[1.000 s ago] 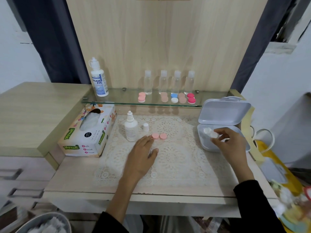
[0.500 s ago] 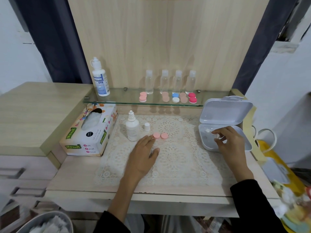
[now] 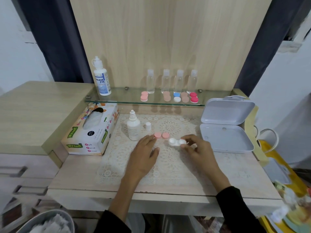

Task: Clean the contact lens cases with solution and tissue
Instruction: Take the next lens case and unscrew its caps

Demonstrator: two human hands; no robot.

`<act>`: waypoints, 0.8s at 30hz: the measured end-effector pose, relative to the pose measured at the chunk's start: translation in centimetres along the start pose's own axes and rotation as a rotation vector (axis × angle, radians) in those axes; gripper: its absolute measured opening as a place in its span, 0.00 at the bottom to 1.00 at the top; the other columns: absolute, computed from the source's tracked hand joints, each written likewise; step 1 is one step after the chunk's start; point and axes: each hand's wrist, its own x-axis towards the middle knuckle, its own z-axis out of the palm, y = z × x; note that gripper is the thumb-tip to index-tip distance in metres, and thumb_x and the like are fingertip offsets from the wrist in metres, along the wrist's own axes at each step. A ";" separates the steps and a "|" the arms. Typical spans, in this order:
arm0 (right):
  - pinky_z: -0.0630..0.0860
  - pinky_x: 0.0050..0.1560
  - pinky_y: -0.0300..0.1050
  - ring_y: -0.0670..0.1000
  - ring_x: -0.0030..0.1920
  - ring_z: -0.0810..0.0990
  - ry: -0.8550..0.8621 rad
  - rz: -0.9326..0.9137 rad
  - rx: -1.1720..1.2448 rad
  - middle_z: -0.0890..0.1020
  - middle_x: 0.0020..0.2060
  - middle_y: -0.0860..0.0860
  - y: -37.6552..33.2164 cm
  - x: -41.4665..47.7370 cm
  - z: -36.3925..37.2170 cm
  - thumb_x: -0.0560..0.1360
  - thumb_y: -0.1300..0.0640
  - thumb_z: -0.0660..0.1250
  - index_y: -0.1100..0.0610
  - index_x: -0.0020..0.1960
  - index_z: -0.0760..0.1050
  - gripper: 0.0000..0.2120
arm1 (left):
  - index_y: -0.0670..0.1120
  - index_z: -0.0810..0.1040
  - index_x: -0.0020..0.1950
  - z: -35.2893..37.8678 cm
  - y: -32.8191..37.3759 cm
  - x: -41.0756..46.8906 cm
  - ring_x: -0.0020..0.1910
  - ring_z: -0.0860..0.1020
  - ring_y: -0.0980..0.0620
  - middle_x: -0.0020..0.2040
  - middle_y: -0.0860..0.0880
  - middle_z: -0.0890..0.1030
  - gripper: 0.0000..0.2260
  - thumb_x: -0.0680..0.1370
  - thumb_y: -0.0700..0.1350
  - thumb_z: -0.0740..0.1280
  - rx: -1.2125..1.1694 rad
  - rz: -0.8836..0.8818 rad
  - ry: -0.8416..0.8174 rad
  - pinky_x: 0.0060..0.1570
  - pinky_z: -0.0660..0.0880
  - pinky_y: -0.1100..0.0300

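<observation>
We look down from the head camera at a small wooden dressing table. Just below centre, our right hand (image 3: 200, 152) pinches a white contact lens case (image 3: 176, 142) between thumb and fingertips, over a lace mat (image 3: 168, 167). At nine o'clock of it, our left hand (image 3: 143, 153) lies flat on the mat, fingers straight, holding nothing. Two pink lids (image 3: 161, 135) sit just beside its fingertips.

At ten o'clock of that hand stands a small solution bottle (image 3: 133, 126), uncapped, its label too small to read, with a loose white cap (image 3: 148, 126) near it. Further toward nine o'clock is a tissue box (image 3: 90, 132) printed "Mysoft" and "Soft Facial Tissue".

At twelve o'clock, a glass shelf (image 3: 117, 100) carries a larger bottle (image 3: 101, 78) marked "DREAM EYE", four clear bottles (image 3: 171, 81) and coloured lens cases (image 3: 176, 97). At three o'clock, a white box (image 3: 225, 138) lies open.
</observation>
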 end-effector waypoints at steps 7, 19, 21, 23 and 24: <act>0.70 0.48 0.47 0.45 0.47 0.71 -0.011 -0.028 -0.131 0.77 0.42 0.41 -0.1 -0.4 2.9 0.71 0.58 0.72 0.49 0.48 0.80 0.07 | 0.45 0.71 0.70 0.0 -0.3 0.0 0.73 0.60 0.55 0.72 0.50 0.68 0.17 0.80 0.42 0.61 -0.026 0.013 0.020 0.70 0.58 0.61; 0.70 0.52 0.51 0.48 0.49 0.71 -0.047 -0.060 -0.181 0.77 0.46 0.41 -0.3 -0.6 2.9 0.68 0.47 0.68 0.51 0.54 0.82 0.16 | 0.55 0.79 0.58 0.0 -0.5 0.0 0.70 0.64 0.56 0.66 0.53 0.74 0.12 0.75 0.51 0.69 -0.145 0.024 0.027 0.67 0.64 0.58; 0.71 0.54 0.53 0.49 0.51 0.73 -0.041 -0.052 -0.173 0.78 0.48 0.43 -0.4 -0.8 2.8 0.68 0.47 0.68 0.52 0.55 0.81 0.18 | 0.54 0.80 0.57 0.1 -0.6 0.0 0.69 0.65 0.56 0.65 0.53 0.75 0.11 0.75 0.50 0.70 -0.148 0.026 0.028 0.67 0.65 0.56; 0.72 0.56 0.55 0.49 0.53 0.75 -0.055 -0.039 -0.170 0.79 0.50 0.45 -0.3 -0.9 2.7 0.67 0.49 0.69 0.52 0.57 0.81 0.20 | 0.53 0.80 0.57 0.0 -0.5 0.0 0.69 0.65 0.57 0.65 0.53 0.75 0.13 0.73 0.52 0.70 -0.157 0.016 0.034 0.67 0.65 0.57; 0.72 0.57 0.56 0.49 0.54 0.76 -0.063 -0.039 -0.167 0.79 0.51 0.45 -0.4 -0.9 2.6 0.66 0.49 0.69 0.52 0.58 0.80 0.20 | 0.53 0.79 0.58 -0.1 -0.4 -0.1 0.69 0.65 0.57 0.65 0.54 0.74 0.15 0.73 0.55 0.68 -0.157 0.009 0.034 0.67 0.64 0.58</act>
